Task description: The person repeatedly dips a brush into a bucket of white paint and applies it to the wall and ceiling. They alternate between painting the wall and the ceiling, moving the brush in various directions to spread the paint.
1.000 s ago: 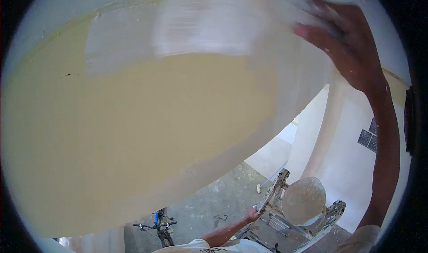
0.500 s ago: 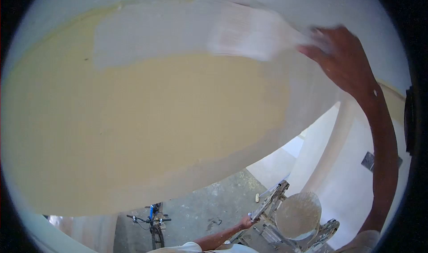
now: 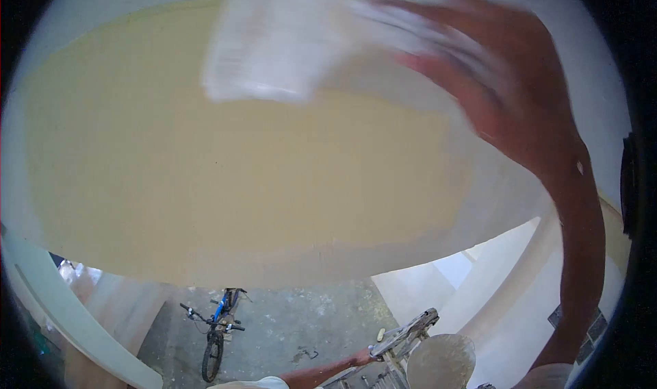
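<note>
My right hand [image 3: 506, 67] is closed around the handle of a wide white paintbrush [image 3: 274, 43], both smeared by motion. The brush's broad end lies over the upper part of a pale yellow surface [image 3: 246, 177], which has a greyish-white band along its right and lower edges. Far below, my left hand [image 3: 363, 358] is wrapped round the top of a paint-spattered ladder [image 3: 410, 331]. Beside that hand, a round bucket [image 3: 441, 363] with greyish contents sits at the ladder, partly cut off by the frame's bottom edge.
A blue bicycle [image 3: 217, 327] stands on the stained concrete floor [image 3: 274, 320] below. White curved walls [image 3: 506, 300] rise at the right, and a pale curved edge [image 3: 82, 320] runs along the lower left. Dark tiles [image 3: 592, 331] show beyond my right forearm.
My right hand and the paintbrush have moved left and appear larger. The view has shifted, so the ladder and bucket sit lower. My left hand still grips the ladder.
</note>
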Demonstrator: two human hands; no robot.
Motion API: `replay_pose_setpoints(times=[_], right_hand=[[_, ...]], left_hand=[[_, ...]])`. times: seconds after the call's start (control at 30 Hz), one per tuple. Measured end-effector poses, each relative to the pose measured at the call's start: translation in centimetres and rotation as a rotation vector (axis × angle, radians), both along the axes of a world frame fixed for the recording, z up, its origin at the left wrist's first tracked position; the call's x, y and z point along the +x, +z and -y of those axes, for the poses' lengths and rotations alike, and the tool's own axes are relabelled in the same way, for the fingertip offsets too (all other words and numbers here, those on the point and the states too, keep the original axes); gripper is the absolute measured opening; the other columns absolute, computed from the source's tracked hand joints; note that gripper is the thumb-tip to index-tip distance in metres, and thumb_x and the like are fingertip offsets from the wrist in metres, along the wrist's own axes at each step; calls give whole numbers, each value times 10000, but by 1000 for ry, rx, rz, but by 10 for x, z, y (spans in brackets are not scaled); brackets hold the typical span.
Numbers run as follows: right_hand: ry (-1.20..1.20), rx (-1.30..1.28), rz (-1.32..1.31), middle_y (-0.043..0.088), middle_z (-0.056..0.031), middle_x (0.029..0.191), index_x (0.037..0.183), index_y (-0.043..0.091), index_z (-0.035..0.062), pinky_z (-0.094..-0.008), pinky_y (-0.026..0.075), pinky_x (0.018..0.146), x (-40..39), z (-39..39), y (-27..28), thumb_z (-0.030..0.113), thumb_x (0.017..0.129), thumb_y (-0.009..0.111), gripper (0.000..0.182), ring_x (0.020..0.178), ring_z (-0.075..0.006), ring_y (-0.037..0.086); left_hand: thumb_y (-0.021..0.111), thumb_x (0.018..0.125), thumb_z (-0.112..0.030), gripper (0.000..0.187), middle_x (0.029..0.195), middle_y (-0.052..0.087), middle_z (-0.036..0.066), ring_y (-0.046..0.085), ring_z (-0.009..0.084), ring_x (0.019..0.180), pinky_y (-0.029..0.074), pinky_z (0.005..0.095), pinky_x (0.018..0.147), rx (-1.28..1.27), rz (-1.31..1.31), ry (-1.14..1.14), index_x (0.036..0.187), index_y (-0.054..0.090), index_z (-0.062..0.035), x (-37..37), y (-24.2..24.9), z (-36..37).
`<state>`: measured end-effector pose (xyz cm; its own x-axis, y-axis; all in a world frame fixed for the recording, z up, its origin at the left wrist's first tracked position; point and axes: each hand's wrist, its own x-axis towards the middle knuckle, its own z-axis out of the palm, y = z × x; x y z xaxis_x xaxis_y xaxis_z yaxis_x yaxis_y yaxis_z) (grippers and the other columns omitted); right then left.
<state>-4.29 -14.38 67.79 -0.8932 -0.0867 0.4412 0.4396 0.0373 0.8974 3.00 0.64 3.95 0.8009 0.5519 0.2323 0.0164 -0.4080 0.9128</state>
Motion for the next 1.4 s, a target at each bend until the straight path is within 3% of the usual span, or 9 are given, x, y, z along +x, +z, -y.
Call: replay_pose_setpoints(times=[0.4,0.63,0.7,0.9,0.93,0.97,1.13,1.27,1.4], right_hand=[[42,-74,-230,559,-110,865,973,531,45,-322,419,699,22,-31,0,212,741,566,288,759,-220,542],[-400,-172,-783,552,-110,884,983,538,66,-335,381,765,152,-14,-26,235,741,554,296,823,-241,503],[-441,-176,-923,550,-111,884,982,540,64,-336,379,765,168,-10,-31,244,739,557,303,825,-239,501],[-16,-56,-253,505,-82,990,963,544,74,-319,399,757,131,-14,-28,144,696,611,284,907,-227,489],[-123,241,42,542,-61,912,938,552,85,-296,418,716,112,-8,-22,181,707,601,255,823,-191,531],[21,-364,-420,562,-56,862,917,554,88,-293,438,668,90,-11,-22,235,714,584,254,763,-183,553],[-36,-339,-501,561,-70,838,926,547,70,-300,440,644,122,-12,-20,239,735,558,256,739,-188,550],[-13,-334,-473,561,-85,814,935,541,53,-306,442,620,131,-22,-15,244,756,531,262,715,-193,547],[-7,-318,-422,560,-99,791,944,535,36,-312,444,596,141,-34,-2,248,777,505,272,691,-199,544]], left_hand=[[484,732,-263,406,1020,493,154,452,256,933,342,324,813,30,-64,29,1046,446,-9,-6,-17,5],[501,723,-326,434,991,482,169,447,299,913,343,355,799,36,-53,55,1049,441,-46,-17,13,20],[497,719,-325,436,985,485,176,451,302,900,346,357,794,119,-47,74,1047,442,-43,-6,-29,7],[499,706,-352,469,996,487,176,455,303,903,351,357,787,37,-244,7,1045,446,-32,-16,-2,0],[512,707,-373,490,1001,494,166,457,293,899,351,347,789,-14,-384,8,1047,452,-25,-16,-1,8],[512,704,-387,491,983,503,165,464,289,882,356,349,778,33,-346,116,1031,465,-24,-12,-39,5],[517,692,-430,486,917,528,161,486,278,845,369,360,742,-8,-269,132,960,513,-24,-14,-68,-7],[507,700,-375,432,901,531,182,497,312,846,374,379,731,32,-325,77,965,511,-34,-19,7,13],[500,691,-337,401,881,522,197,475,340,818,376,374,705,119,-298,120,949,504,-30,-16,-4,12]])
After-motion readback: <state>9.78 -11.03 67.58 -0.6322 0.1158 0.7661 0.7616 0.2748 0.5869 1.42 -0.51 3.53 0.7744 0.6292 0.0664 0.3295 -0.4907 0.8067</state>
